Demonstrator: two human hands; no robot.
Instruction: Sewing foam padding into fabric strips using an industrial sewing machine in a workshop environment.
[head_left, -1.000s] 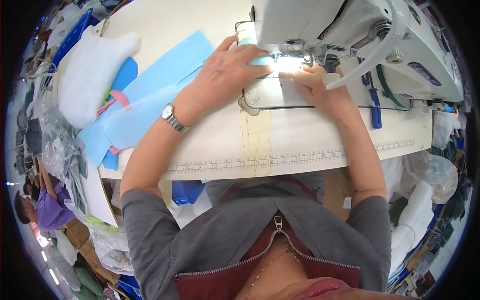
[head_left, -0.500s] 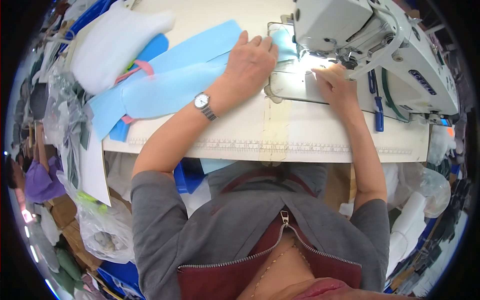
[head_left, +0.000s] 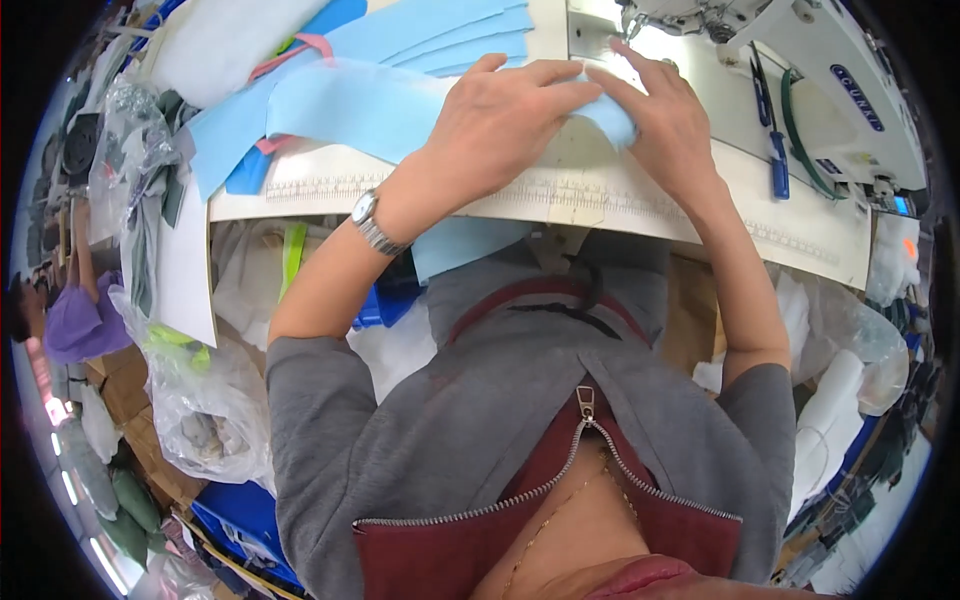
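Observation:
Light blue fabric (head_left: 350,105) stretches across the tabletop from the left. Its right end is gathered between my two hands, bent over in front of the sewing machine (head_left: 790,50). My left hand (head_left: 505,125), with a watch (head_left: 367,212) on its wrist, closes on the fabric with thumb and fingers. My right hand (head_left: 665,120) pinches the fabric's end from the other side, its index finger stretched toward the lit needle area. The needle itself is too small to make out. Behind the left hand several light blue panels (head_left: 450,40) lie fanned out.
A blue-handled screwdriver (head_left: 779,165) lies beside the machine. Printed ruler tape (head_left: 400,190) runs along the front edge of the table (head_left: 520,205). White padding (head_left: 225,50) and a pink strip (head_left: 310,45) sit at the left. Clear plastic bags (head_left: 215,430) hang below.
Both hands have come nearer to me, away from the needle area, and closer together. The fabric's right end has come out from the machine with them. The view has shifted, showing more fanned panels.

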